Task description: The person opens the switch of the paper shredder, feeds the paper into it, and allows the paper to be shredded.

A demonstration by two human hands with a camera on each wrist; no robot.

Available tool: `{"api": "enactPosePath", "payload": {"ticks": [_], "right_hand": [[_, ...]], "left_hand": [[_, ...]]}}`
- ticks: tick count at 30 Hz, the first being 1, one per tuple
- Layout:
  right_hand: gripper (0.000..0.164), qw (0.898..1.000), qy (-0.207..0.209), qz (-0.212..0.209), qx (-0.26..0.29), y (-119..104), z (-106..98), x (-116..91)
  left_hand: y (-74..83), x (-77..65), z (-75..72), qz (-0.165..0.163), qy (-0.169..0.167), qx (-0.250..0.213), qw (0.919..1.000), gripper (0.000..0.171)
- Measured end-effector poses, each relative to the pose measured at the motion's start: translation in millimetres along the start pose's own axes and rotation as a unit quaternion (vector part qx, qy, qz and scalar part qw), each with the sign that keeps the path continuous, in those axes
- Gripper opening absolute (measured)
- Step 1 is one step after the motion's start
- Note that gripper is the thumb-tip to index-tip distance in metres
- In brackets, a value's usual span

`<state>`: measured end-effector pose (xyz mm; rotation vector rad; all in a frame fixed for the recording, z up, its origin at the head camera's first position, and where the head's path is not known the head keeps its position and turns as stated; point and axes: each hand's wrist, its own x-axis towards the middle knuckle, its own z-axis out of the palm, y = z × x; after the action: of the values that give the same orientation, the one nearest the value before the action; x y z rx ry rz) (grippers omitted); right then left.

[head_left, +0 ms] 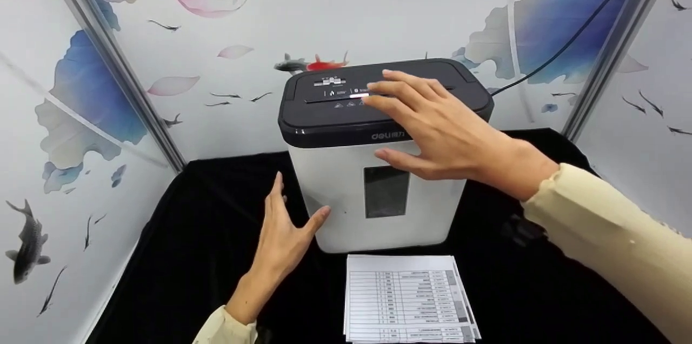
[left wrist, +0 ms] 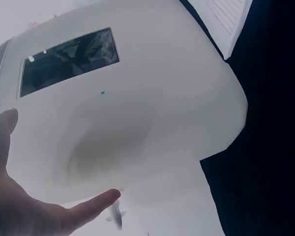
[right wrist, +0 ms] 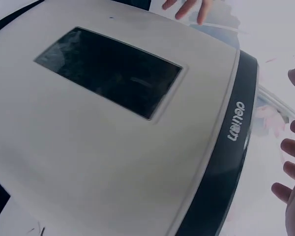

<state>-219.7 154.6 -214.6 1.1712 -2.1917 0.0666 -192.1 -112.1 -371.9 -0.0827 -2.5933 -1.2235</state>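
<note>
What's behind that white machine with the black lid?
Behind the white machine, a pale wall shows a grey fish and a red fish; a black cord runs up to the right. The machine hides its own back, the cord's lower end and the lower wall directly behind.

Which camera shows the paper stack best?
The head view, because there the paper stack shows almost whole, with rows of print across the top. The left wrist view catches only a cut-off piece along the top edge. In the right wrist view, a pale patch at top left might be paper, but I can't tell.
</note>
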Motion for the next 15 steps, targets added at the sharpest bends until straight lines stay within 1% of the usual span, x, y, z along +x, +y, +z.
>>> {"api": "enactPosePath", "payload": {"ticks": [4,6,8,13,15], "right_hand": [[0.063,1.0,-0.014,0.015,0.016,0,-1,10],[0.063,0.999,-0.023,0.023,0.018,-1,0,14],[0.063,0.999,-0.033,0.029,0.016,-1,2,18],[0.065,0.997,-0.061,0.039,0.02,-3,8,32],[0.065,0.996,-0.072,0.044,0.024,-3,9,38]], "left_hand": [[1.0,5.4,7.6,-0.016,0.0,-0.007,0.9998,0.106],[0.2,7.2,10.8,-0.021,-0.002,-0.019,0.9996,0.106],[-1.2,8.6,12.7,-0.02,-0.002,-0.03,0.9994,0.106],[-4.2,12.3,13.2,-0.01,-0.005,-0.024,0.9997,0.107],[-4.6,14.7,13.7,-0.009,-0.008,-0.029,0.9995,0.108]]}}
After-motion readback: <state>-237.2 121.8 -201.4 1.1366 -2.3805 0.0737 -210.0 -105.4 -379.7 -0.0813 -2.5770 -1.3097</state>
